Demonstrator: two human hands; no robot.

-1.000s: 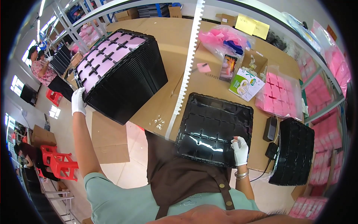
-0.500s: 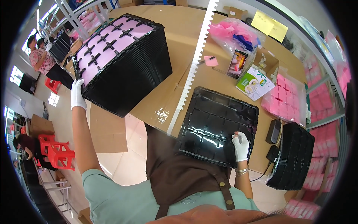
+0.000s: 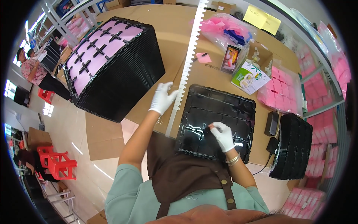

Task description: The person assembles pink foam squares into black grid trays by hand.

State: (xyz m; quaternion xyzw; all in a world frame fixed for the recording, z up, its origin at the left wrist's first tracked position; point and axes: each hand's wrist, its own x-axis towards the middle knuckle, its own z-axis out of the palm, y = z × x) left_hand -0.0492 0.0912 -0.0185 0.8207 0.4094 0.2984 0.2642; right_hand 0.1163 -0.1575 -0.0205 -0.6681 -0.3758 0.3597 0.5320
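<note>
A black moulded tray [image 3: 223, 108] with several empty pockets lies on the cardboard-covered table in front of me. My right hand [image 3: 222, 135], in a white glove, rests on the tray's near middle with fingertips pinched; whether anything small is in them I cannot tell. My left hand [image 3: 163, 98], also gloved, hovers with fingers spread just left of the tray, beside a white toothed strip [image 3: 187, 56]. A tall stack of black trays [image 3: 123, 74] with pink pieces on top stands to the far left.
A second stack of black trays [image 3: 294, 145] stands at the right, next to a black power adapter [image 3: 273, 123]. Behind the tray lie a small carton [image 3: 248, 76], a phone [image 3: 230, 58], pink parts in bags [image 3: 238, 28] and pink pads [image 3: 278, 89]. Red stools [image 3: 59, 166] stand on the floor.
My left hand let go of the tall tray stack's corner and moved right to the white strip beside the tray. My right hand shifted left from the tray's right edge to its near middle.
</note>
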